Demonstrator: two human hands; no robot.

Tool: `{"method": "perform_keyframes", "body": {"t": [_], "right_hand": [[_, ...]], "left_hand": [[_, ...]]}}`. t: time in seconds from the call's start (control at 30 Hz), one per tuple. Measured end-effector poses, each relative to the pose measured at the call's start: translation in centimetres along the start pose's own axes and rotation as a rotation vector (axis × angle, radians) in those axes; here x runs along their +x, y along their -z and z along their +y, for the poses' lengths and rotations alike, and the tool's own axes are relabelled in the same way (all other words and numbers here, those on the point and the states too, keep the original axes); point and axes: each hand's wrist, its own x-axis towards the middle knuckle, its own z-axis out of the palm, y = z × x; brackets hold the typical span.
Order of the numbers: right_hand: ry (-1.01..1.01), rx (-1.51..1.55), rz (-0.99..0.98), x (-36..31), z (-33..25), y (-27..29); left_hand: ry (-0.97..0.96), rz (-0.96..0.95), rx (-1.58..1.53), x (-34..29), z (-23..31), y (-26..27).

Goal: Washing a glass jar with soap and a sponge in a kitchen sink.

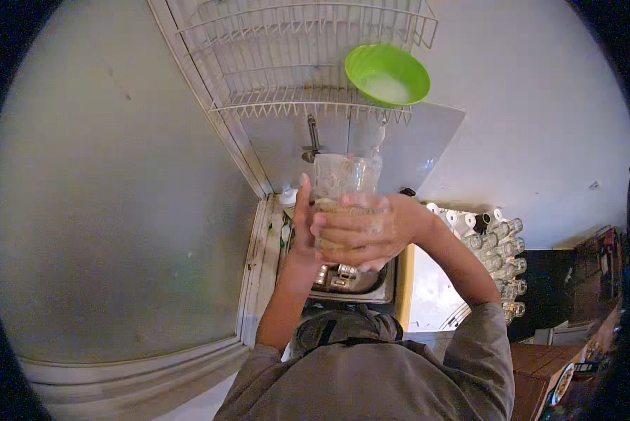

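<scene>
Both of my hands are raised above the sink around a clear patterned glass jar (332,175). My right hand (360,228) wraps across its lower front with the fingers closed. My left hand (303,235) presses along the jar's left side, its thumb pointing up; the other fingers are mostly hidden behind the glass. A second clear glass shape shows just to the right of the jar, blurred, and I cannot tell whether it is separate. Below, the metal sink (383,300) holds several shiny metal lids (343,275).
A white wire dish rack (280,105) hangs ahead, with a green bowl (392,74) at its right end. Under it is a dark tap (312,140). Rows of glass jars (507,266) stand on the right counter. A frosted pane (118,210) borders the left.
</scene>
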Motion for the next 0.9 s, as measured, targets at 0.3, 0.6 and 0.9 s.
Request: {"method": "perform_keyframes", "body": {"t": [0.3, 0.6, 0.9], "right_hand": [[-0.241, 0.279, 0.017, -0.1, 0.6, 0.6], [-0.39, 0.147, 0.113, 1.6, -0.9, 1.1], [-0.56, 0.216, 0.076, 3.8, -3.7, 1.8]], "left_hand": [[0.138, -0.123, -0.019, 0.7, -0.2, 2.1], [0.145, -0.316, -0.387, 1.0, -0.5, 2.0], [0.214, 0.277, -0.175, -0.8, 0.0, -0.4]]}}
